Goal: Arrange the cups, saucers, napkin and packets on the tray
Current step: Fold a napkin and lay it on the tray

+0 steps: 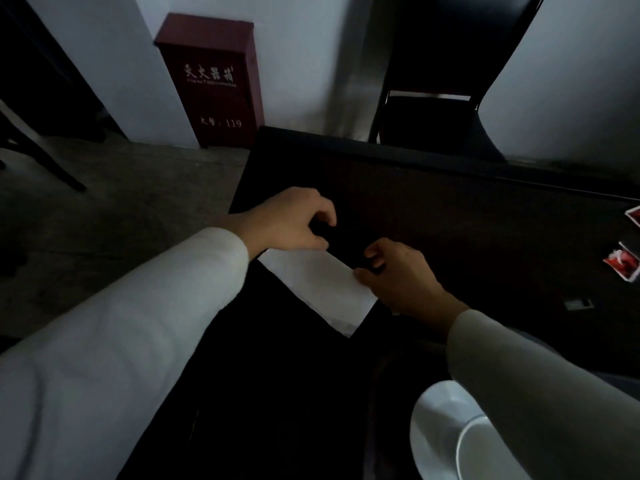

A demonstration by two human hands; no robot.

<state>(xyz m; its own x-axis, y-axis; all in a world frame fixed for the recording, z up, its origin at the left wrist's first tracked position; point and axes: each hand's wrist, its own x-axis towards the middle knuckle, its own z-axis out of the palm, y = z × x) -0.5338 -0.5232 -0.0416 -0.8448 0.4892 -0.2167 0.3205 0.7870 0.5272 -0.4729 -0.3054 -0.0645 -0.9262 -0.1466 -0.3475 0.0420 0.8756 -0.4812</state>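
A folded white napkin (320, 289) lies as a long strip on the dark surface in the middle of the head view. My left hand (291, 225) pinches its far left corner with curled fingers. My right hand (398, 275) grips its right long edge between thumb and fingers. White saucers (443, 431) sit stacked at the bottom right, partly hidden by my right sleeve. Two red packets (623, 261) lie at the right edge of the table. The tray's outline is too dark to tell apart from the table.
The dark table (450, 209) runs from the centre to the right edge. A black chair (436, 112) stands behind it. A red fire-extinguisher box (211, 81) stands against the white wall, with grey floor on the left.
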